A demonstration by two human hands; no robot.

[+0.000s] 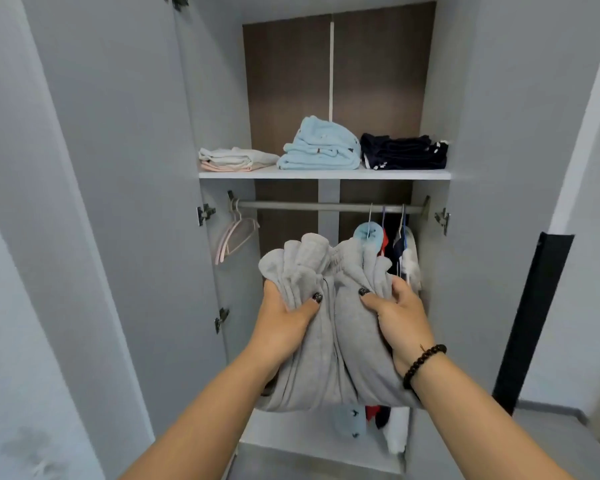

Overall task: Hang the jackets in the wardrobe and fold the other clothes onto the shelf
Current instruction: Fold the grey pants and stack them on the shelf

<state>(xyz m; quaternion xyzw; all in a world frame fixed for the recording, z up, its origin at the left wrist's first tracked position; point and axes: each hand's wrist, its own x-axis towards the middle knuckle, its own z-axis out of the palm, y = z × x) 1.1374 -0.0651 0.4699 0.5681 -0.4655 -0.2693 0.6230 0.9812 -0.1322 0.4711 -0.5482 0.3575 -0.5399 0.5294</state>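
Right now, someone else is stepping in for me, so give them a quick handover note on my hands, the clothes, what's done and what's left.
Left hand and right hand both grip one bunched grey garment, held in front of the open wardrobe, below the shelf.
On the shelf: a pale folded pile at left, a light blue pile in the middle, a dark navy pile at right.
On the rail: several garments hang at the right; empty pink hangers at the left.
Done: three piles shelved, some items hung.
Left: the grey garment is not yet put away.
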